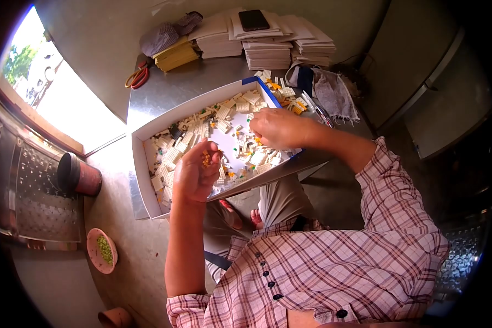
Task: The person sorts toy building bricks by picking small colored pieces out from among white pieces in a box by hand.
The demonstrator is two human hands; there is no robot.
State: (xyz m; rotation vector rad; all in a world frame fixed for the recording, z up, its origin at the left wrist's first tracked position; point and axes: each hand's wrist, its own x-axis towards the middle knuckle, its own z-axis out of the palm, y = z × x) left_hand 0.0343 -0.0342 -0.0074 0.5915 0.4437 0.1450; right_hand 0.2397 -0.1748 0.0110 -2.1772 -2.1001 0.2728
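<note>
A shallow white cardboard box (pixel 140 158) with a blue end lies on the metal table, holding many cream toy building bricks (pixel 172 154) and a few yellow, green and dark ones. Over its near left part, my left hand (pixel 190 176) is turned palm up, fingers curled around a few small yellow bricks (pixel 206 158). My right hand (pixel 281 128) reaches in over the box's right side, knuckles up and fingers bent down together among the bricks. What its fingertips hold, if anything, is hidden. More cream and yellow bricks (pixel 285 93) lie on the table just beyond the blue end.
Stacks of paper (pixel 268 54) line the table's back, with a black phone (pixel 253 20) on top. Red-handled scissors (pixel 138 76) lie at the back left. Pens (pixel 317 109) and a grey cloth (pixel 333 93) are at the right. A pink bowl (pixel 91 254) stands on the floor.
</note>
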